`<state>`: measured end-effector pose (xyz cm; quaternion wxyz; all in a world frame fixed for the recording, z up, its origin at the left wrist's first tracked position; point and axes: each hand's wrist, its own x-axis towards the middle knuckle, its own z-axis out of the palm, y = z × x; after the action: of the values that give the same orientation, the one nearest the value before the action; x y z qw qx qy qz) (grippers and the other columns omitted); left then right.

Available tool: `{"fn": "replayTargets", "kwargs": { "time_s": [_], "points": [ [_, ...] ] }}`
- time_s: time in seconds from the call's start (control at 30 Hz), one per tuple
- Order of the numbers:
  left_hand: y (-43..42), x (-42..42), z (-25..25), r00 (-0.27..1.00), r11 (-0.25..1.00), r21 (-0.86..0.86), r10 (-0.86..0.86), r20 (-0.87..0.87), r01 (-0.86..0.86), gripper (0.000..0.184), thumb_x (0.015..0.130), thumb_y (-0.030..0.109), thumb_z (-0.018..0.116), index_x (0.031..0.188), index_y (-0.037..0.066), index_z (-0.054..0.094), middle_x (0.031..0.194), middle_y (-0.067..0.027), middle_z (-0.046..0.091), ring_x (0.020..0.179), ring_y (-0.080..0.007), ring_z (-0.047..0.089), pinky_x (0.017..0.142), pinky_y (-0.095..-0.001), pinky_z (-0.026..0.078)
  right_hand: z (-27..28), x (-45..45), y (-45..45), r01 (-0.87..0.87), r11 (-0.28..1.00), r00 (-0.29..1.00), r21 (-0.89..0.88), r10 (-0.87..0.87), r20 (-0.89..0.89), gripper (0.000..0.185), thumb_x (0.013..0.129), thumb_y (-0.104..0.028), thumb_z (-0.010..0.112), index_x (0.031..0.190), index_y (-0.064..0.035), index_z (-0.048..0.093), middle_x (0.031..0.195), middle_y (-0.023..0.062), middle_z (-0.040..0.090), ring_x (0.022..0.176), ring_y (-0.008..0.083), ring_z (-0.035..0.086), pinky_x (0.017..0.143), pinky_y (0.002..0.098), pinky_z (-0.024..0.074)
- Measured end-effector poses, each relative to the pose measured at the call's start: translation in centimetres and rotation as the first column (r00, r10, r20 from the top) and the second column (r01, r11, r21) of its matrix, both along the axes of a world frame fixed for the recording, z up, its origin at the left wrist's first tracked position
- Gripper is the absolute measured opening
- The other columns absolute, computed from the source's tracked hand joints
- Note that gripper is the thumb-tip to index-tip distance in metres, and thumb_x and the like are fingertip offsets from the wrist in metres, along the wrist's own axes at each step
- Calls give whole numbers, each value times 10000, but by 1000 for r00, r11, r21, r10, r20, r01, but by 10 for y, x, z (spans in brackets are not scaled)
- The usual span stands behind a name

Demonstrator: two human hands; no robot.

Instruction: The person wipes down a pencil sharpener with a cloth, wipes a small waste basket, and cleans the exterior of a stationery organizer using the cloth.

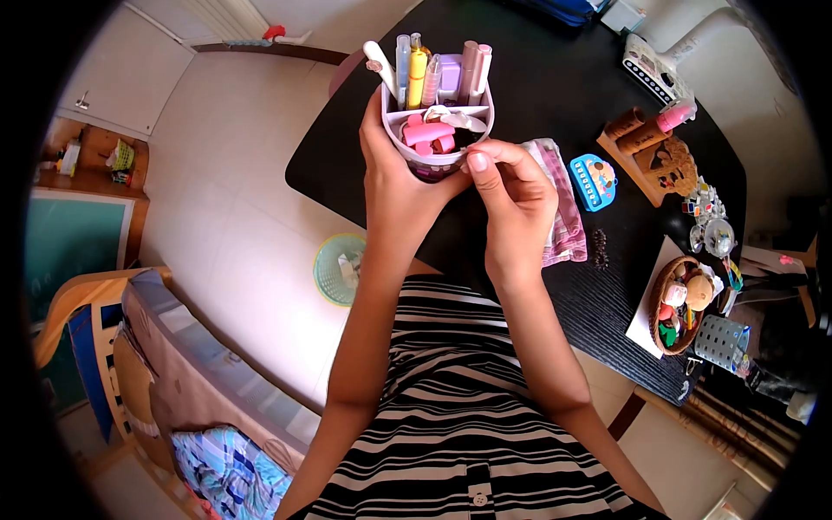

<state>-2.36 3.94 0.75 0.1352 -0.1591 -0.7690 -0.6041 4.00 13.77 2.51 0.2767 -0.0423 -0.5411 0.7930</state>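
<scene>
A lilac pen holder point(478, 113) with compartments is held up over the black table, my left hand point(400, 186) wrapped round its side and base. Its back section carries several pens, among them a yellow one point(417, 80), a white one point(380, 66) and a pink marker point(482, 73), plus a purple block point(449, 78). Pink pieces point(427, 134) and something whitish lie in the front section. At the holder's front right rim, the thumb and index finger of my right hand point(520, 199) are pinched together; whether anything small is between them I cannot tell.
On the black table point(347, 147) are a pink-white cloth point(565, 208), a blue toy point(594, 182), a dark bracelet point(600, 249), a wooden stand point(646, 165) and a wicker basket point(663, 299) of small items. A green bin point(334, 282) stands on the floor, left of my forearm.
</scene>
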Motion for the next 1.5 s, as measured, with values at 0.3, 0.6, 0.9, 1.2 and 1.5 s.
{"fn": "replayTargets", "kwargs": {
  "time_s": [0.3,0.6,0.9,1.2,1.5],
  "points": [
    [-4,7,0,995,992,85,-92,-28,94,1228,669,229,971,1566,-9,166,1493,-272,426,1304,-355,559,1068,-422,473,1,5,3,-19,999,1000,-49,18,-18,149,929,16,736,1074,17,703,1024,50,706,980,114,631,926,271,491],
    [-5,10,2,996,993,69,-92,-7,93,1248,679,212,964,1579,-8,128,1509,-276,393,1357,-349,499,1111,-427,429,25,36,36,191,770,970,609,-241,1,216,882,50,731,1081,-19,682,1039,102,681,973,216,648,917,328,489],
    [-5,-1,3,1000,997,77,-26,-8,27,1036,664,183,964,1503,7,383,1402,-178,555,1265,-282,587,1058,-385,477,26,35,45,57,616,971,786,-218,100,388,888,43,688,1265,-35,636,1218,175,661,1154,376,609,1019,431,474],
    [-48,-33,-8,920,924,14,-381,95,381,986,716,245,940,1500,21,385,1372,-131,581,1274,-232,564,1106,-367,410,27,41,49,46,408,946,912,-310,91,444,871,2,708,1304,-40,618,1277,167,634,1186,384,575,1035,451,453],
    [-27,-14,-5,946,923,228,-323,23,309,1043,741,166,910,1542,23,258,1406,-166,506,1313,-245,521,1095,-375,426,23,59,61,-19,345,826,938,-523,209,440,873,-232,775,1216,-17,601,1120,174,621,1033,368,593,924,464,474]
  ]
}}
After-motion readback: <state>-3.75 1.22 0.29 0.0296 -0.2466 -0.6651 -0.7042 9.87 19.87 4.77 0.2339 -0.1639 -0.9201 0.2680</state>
